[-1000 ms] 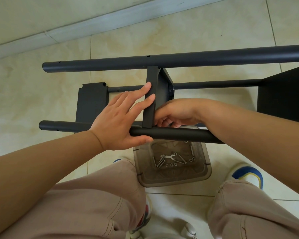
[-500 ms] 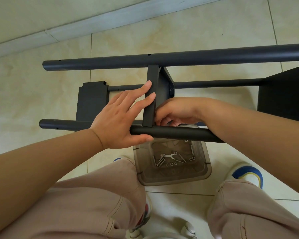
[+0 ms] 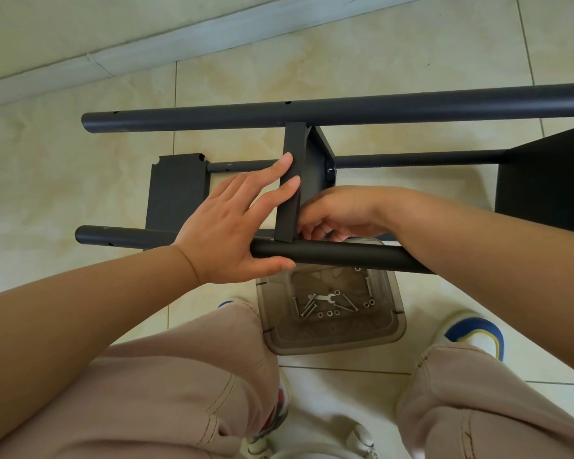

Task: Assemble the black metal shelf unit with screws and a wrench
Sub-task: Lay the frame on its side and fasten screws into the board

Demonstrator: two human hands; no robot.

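Head camera is looking down at a person crouching over a black metal shelf unit (image 3: pixel 345 109) lying on its side on a beige tiled floor (image 3: pixel 411 44). The left hand (image 3: pixel 232 233) is pressing with straight, spread fingers against the flat face of a narrow black metal shelf panel (image 3: pixel 290 180) that is standing on edge between the far black round tube (image 3: pixel 411 106) and the near black round tube (image 3: pixel 338 255), while its thumb is lying under the near tube. The right hand (image 3: pixel 340 210) is reaching in just behind that panel with its fingers curled at the panel's lower corner, right above the near tube; what they are pinching is hidden, so whether anything is being held cannot be told. A second flat black panel (image 3: pixel 176 190) is lying to the left, and a larger black panel (image 3: pixel 544 180) is showing at the right edge. Below the near tube, a smoky translucent plastic bin (image 3: pixel 332 336) is sitting on the floor between the knees, holding silver screws (image 3: pixel 307 308), small washers and a small flat silver wrench (image 3: pixel 322 298). Beige trousers (image 3: pixel 166 392) and a blue-and-white shoe (image 3: pixel 474 336) are filling the foreground.
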